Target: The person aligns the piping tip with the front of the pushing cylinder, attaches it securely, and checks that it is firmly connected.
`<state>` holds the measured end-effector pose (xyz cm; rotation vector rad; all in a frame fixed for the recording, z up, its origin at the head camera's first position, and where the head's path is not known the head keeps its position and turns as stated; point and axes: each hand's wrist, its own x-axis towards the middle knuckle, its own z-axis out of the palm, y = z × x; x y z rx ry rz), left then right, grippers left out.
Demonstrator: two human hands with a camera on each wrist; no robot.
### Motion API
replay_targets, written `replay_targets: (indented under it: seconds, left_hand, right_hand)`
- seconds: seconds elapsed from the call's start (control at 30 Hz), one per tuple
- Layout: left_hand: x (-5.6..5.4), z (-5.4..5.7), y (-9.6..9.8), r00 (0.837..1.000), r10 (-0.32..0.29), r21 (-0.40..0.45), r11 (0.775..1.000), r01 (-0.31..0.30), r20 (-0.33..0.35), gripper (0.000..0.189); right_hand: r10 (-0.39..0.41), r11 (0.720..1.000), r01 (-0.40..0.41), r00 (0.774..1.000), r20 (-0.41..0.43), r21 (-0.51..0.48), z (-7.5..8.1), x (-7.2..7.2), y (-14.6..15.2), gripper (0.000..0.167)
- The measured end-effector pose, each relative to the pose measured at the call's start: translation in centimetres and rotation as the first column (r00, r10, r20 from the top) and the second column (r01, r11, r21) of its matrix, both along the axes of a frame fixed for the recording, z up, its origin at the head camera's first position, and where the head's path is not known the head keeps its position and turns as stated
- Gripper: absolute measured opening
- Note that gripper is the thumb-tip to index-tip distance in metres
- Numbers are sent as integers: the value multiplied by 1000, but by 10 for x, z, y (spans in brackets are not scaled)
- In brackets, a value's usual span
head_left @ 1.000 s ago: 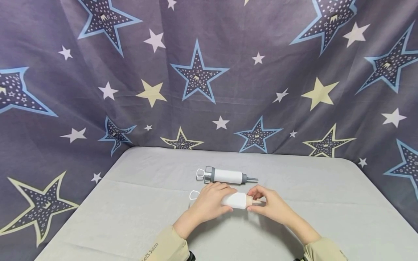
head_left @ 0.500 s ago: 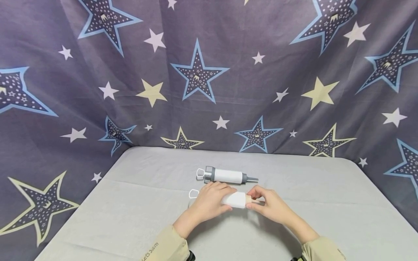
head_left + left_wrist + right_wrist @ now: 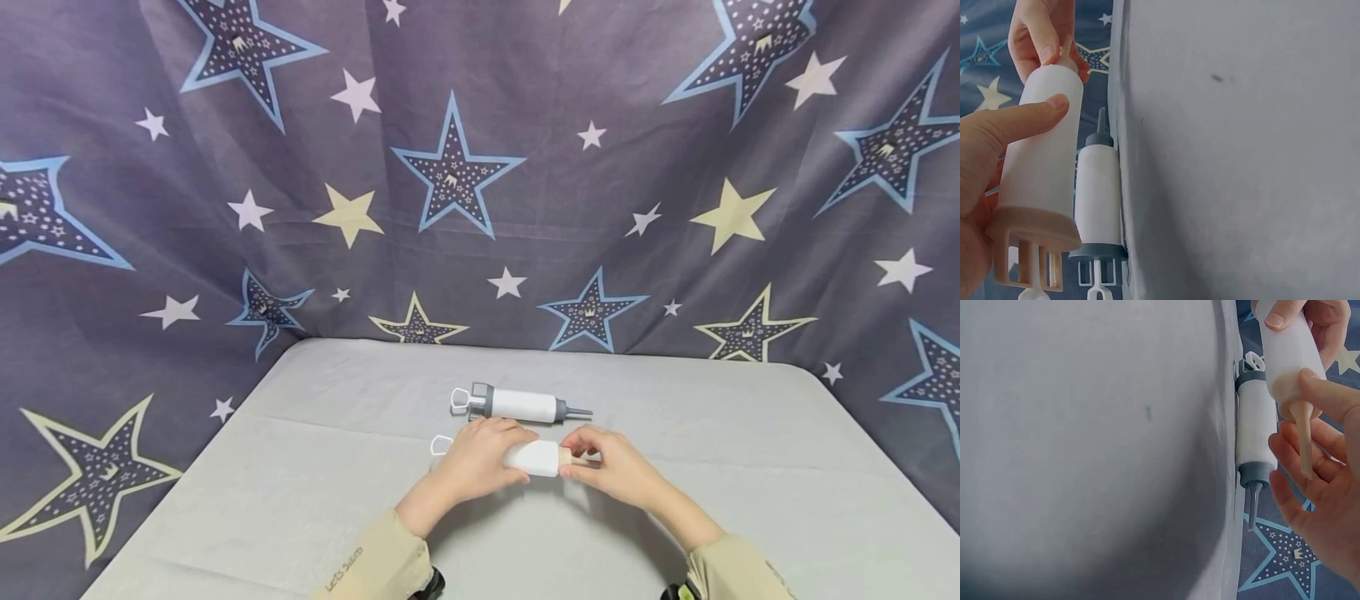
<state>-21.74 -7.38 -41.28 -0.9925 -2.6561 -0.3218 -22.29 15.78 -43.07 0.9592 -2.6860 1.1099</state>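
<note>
Held over the table is a large plastic syringe with a white barrel [image 3: 1047, 156], beige end pieces and a white pull ring [image 3: 441, 445]. My left hand [image 3: 480, 457] grips the barrel, thumb laid across it. At the other end, my right hand [image 3: 611, 467] pinches the beige nozzle cap [image 3: 1297, 406] between thumb and fingers, and the long thin nozzle [image 3: 1305, 444] points out past the palm. A second syringe [image 3: 525, 405] of the same shape, with dark grey ends, lies just beyond my hands, pointing the same way.
A grey cloth covers the table [image 3: 300, 517]. Behind it hangs a dark curtain [image 3: 555, 208] printed with stars, close along the table's far edge.
Both hands and the beige-ended syringe have shifted slightly to the left. My grip looks the same, and the grey-ended syringe has stayed where it was.
</note>
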Motion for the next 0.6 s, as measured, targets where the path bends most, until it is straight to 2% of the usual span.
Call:
replay_targets:
  seconds: [0.37,0.6]
  left_hand:
    - [-7,-5,0,996,3,-15,1000,-2,86,49]
    - [-11,-8,0,994,-8,-20,1000,10,113,47]
  right_hand:
    - [11,1000,-12,996,92,12,-6,-5,-2,27]
    - [27,999,-29,995,96,22,-10,-7,-2,25]
